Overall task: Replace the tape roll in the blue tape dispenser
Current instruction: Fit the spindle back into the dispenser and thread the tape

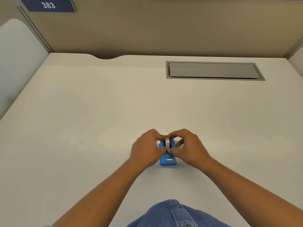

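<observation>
A small blue tape dispenser (168, 159) stands on the white desk (98, 120), its metal cutter end toward me. A pale tape roll (167, 143) sits upright in its cradle. My left hand (146, 149) wraps the dispenser's left side, thumb and fingers pinching the roll. From the right, my right hand (188, 147) holds the same roll, with its thumb at the lower edge and its forefinger over the top. Whether the roll is fully seated on its hub is hidden by my fingers.
A grey cable hatch (213, 70) is set into the desk at the back right. A beige partition wall (164, 30) with a blue "383" sign (48, 5) closes the far side. My denim shirt (173, 215) shows at the bottom.
</observation>
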`<action>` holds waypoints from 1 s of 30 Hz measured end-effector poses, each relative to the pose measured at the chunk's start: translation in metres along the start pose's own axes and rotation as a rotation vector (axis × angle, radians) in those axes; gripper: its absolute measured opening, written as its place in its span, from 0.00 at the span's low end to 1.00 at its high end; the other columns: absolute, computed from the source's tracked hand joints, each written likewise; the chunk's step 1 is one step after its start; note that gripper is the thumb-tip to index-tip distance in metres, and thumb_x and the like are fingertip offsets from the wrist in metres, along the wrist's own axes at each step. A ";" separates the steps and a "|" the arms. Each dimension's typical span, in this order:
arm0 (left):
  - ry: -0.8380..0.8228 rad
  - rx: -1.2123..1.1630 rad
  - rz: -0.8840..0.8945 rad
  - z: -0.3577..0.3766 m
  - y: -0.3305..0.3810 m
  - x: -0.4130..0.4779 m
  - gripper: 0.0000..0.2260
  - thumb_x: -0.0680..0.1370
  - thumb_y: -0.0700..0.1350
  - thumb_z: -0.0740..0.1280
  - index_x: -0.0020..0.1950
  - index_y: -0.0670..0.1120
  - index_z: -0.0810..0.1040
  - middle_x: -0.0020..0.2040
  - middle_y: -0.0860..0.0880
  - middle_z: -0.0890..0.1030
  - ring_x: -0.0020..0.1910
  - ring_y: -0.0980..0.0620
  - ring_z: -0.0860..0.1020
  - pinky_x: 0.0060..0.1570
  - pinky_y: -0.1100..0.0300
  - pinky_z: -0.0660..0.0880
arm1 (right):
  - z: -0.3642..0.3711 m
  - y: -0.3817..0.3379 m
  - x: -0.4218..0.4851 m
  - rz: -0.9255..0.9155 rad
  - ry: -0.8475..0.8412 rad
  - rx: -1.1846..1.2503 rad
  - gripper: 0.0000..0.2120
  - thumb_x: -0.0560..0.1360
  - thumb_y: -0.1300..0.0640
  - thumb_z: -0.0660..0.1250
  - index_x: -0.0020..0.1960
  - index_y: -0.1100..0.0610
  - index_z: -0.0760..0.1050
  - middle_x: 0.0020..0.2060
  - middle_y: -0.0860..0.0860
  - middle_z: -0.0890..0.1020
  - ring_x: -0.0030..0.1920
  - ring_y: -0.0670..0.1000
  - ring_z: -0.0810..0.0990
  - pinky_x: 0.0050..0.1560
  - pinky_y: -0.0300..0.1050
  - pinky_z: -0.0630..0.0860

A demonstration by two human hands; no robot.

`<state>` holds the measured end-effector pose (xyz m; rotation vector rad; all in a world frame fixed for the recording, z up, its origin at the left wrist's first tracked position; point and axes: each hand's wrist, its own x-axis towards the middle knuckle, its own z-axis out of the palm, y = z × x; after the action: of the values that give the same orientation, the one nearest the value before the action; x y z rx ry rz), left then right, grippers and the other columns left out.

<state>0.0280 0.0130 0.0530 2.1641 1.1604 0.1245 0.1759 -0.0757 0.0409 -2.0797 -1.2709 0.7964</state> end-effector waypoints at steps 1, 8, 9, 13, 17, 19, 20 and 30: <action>0.005 0.015 0.009 0.000 0.000 0.000 0.16 0.72 0.55 0.73 0.58 0.57 0.80 0.53 0.57 0.77 0.41 0.54 0.78 0.38 0.63 0.69 | 0.000 0.000 0.000 -0.003 -0.008 -0.007 0.21 0.65 0.51 0.77 0.56 0.42 0.76 0.54 0.41 0.77 0.42 0.42 0.80 0.43 0.37 0.77; 0.054 -0.019 0.030 0.002 -0.001 -0.003 0.13 0.73 0.52 0.74 0.57 0.56 0.82 0.53 0.57 0.80 0.43 0.55 0.79 0.41 0.62 0.73 | 0.000 0.001 -0.001 -0.019 -0.017 -0.017 0.21 0.66 0.47 0.77 0.58 0.43 0.77 0.53 0.40 0.76 0.43 0.41 0.80 0.45 0.40 0.79; 0.058 -0.038 0.031 0.002 0.000 -0.003 0.12 0.73 0.51 0.74 0.56 0.55 0.82 0.53 0.56 0.81 0.43 0.55 0.79 0.42 0.61 0.75 | 0.001 0.002 -0.001 -0.022 -0.011 -0.018 0.21 0.66 0.47 0.77 0.57 0.42 0.77 0.53 0.40 0.76 0.43 0.41 0.80 0.45 0.40 0.79; 0.082 -0.055 0.071 0.000 0.001 -0.004 0.11 0.74 0.49 0.73 0.57 0.52 0.83 0.50 0.54 0.83 0.43 0.54 0.80 0.45 0.57 0.78 | 0.002 0.002 -0.002 -0.027 0.011 -0.015 0.19 0.65 0.47 0.77 0.54 0.42 0.77 0.52 0.39 0.77 0.42 0.41 0.80 0.44 0.42 0.79; 0.086 0.106 0.165 -0.002 0.002 -0.005 0.09 0.77 0.51 0.68 0.56 0.54 0.83 0.50 0.55 0.82 0.45 0.52 0.79 0.42 0.57 0.76 | 0.001 0.002 -0.001 -0.027 0.013 -0.026 0.19 0.65 0.48 0.77 0.54 0.42 0.77 0.51 0.40 0.77 0.42 0.42 0.80 0.43 0.41 0.78; 0.094 0.167 0.213 -0.003 0.003 -0.006 0.08 0.78 0.51 0.66 0.55 0.55 0.83 0.48 0.55 0.81 0.43 0.52 0.79 0.39 0.57 0.74 | 0.001 0.002 -0.001 -0.018 0.009 -0.033 0.19 0.65 0.49 0.77 0.54 0.42 0.77 0.51 0.39 0.77 0.43 0.41 0.79 0.43 0.40 0.77; 0.101 0.204 0.244 -0.003 0.003 -0.006 0.08 0.78 0.50 0.66 0.54 0.55 0.83 0.47 0.55 0.81 0.42 0.51 0.79 0.38 0.57 0.74 | 0.001 0.002 -0.001 -0.014 0.007 -0.034 0.19 0.65 0.49 0.77 0.54 0.42 0.77 0.51 0.39 0.77 0.43 0.41 0.79 0.43 0.40 0.77; 0.111 0.398 0.371 -0.002 0.008 -0.006 0.05 0.77 0.43 0.67 0.52 0.50 0.81 0.44 0.51 0.78 0.33 0.48 0.76 0.30 0.57 0.72 | 0.002 0.002 -0.001 -0.002 0.001 -0.045 0.20 0.64 0.51 0.77 0.54 0.41 0.77 0.50 0.38 0.76 0.43 0.41 0.79 0.41 0.38 0.74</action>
<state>0.0298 0.0062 0.0607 2.7441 0.8835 0.1898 0.1756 -0.0772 0.0385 -2.1139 -1.3010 0.7722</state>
